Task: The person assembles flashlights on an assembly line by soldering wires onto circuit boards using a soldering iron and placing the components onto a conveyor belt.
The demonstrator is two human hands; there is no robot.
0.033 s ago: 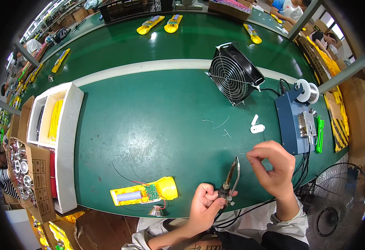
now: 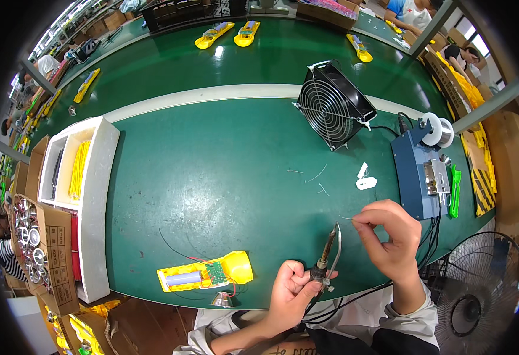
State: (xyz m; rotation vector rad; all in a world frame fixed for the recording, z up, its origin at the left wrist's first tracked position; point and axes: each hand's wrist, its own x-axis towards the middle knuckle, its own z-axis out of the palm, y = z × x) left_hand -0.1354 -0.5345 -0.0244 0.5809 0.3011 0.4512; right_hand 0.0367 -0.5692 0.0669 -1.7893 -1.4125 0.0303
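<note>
My left hand is closed around a soldering iron, its tip pointing up and a thin metal tube running alongside. To the right, my right hand pinches a thin strand of wire between thumb and fingertips. The strand's free end sticks out left, close to the iron's tip; whether they touch I cannot tell. Left of my hands lies a yellow flashlight housing holding a green circuit board and a purple battery cell. Beside it sits a silver reflector cup on wires.
A black fan stands at the back. The blue soldering station with a wire spool is at right. White foam trays of wires and a carton of reflectors line the left. Several housings lie on the far green surface.
My right hand has shifted very slightly to the right with the strand. The rest looks the same.
</note>
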